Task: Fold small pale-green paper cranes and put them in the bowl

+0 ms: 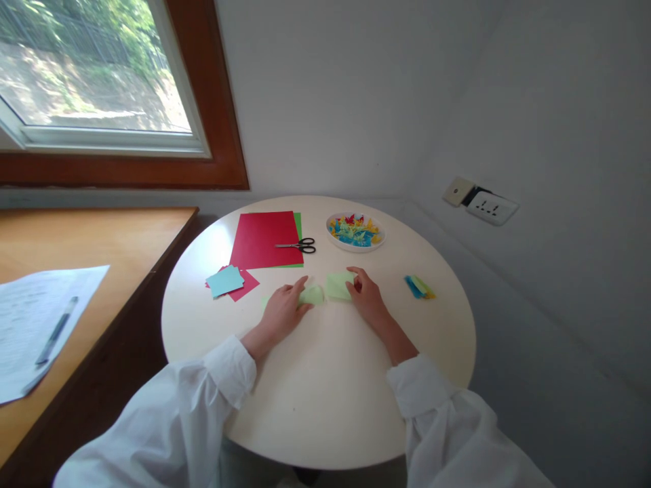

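Two pale green paper pieces [340, 285] at my hands

Both lie nearer me than the black-handled metal scissors [296, 245]. My left hand [283, 310] spreads over one, thumb and forefinger wide apart; my right hand [366, 297] is half curled at the other's outer edge, and I can't tell whether it pinches. I'd expect them light, limp, easily creased, best taken by the edges. I count one pair of scissors, one red paper sheet [262, 237] beneath it, and one white shallow dish [356, 249] to its right.
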{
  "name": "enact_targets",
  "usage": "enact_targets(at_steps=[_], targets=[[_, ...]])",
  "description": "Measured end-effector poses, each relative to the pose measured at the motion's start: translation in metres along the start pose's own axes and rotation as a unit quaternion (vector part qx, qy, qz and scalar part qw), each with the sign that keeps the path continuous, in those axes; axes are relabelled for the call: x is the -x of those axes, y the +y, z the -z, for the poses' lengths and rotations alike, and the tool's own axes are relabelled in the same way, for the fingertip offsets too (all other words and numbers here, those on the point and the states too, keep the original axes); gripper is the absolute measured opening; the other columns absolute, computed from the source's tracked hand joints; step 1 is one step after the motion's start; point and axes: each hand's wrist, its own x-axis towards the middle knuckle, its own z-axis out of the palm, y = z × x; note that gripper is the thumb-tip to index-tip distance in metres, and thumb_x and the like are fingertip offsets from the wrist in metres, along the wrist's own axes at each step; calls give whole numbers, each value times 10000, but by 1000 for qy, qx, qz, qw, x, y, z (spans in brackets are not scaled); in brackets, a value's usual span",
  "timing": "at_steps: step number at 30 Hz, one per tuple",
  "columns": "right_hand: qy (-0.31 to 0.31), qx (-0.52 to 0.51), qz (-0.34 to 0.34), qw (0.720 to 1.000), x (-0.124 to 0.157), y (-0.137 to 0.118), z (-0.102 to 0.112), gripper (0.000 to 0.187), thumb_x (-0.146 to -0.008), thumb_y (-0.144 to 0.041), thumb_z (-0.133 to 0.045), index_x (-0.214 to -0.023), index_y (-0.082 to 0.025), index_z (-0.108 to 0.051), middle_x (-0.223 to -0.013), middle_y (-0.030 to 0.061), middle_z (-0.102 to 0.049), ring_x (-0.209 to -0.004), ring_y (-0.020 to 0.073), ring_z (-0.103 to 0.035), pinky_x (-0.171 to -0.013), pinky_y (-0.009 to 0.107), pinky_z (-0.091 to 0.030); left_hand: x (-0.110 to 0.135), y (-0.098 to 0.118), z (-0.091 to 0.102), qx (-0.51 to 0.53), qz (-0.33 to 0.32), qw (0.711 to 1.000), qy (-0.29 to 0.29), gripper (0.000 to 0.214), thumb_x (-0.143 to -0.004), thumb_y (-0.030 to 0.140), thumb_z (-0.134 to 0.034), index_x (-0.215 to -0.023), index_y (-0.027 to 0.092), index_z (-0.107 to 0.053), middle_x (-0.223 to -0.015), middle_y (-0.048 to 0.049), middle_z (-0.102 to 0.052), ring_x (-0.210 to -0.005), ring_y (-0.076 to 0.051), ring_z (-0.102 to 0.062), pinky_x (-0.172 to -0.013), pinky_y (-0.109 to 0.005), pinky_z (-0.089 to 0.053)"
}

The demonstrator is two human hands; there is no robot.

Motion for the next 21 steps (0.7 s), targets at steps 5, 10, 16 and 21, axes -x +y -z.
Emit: enact_targets(at_steps=[5, 10, 16, 21], targets=[[6, -11, 18, 1000, 0, 1, -1, 387, -739, -237, -453, -1108, -174, -550, -597, -46, -416, -553, 134, -434, -591, 270, -388, 1, 4, 2, -23, -23, 999, 11, 505, -838, 267, -503, -1308, 161, -351, -1006, -115, -663, -960, -230, -601, -848, -370, -448], [5, -13, 13, 1000, 0, 1, -1, 385, -735, -235, -451, -1101, -175, -555, -594, -46, -417, -552, 135, -438, -581, 268, -386, 0, 3, 5, -44, -26, 998, 27, 452, -864, 263, -454, -1292, 142, -372, -975, -115, -670, -927, -228, -611, -839, -368, -448], [-6, -13, 6, 1000, -1, 2, -1, 392, -738, -234, -449, -1112, -173, -545, -608, -44, -410, -567, 140, -440, -612, 279, -387, -8, -10, 11, -61, -13, 993, 101, 437, -872, 272, -441, -1293, 179, -369, -941, -89, -674, -882, -228, -618, -807, -363, -454], [-5, -16, 2, 1000, -1, 1, -1, 395, -737, -237, -447, -1111, -155, -547, -608, -43, -403, -570, 140, -435, -621, 280, -386, -28, -26, 21, -127, -9, 979, 161, 408, -873, 272, -437, -1272, 192, -407, -865, -84, -678, -826, -232, -620, -802, -351, -425]])
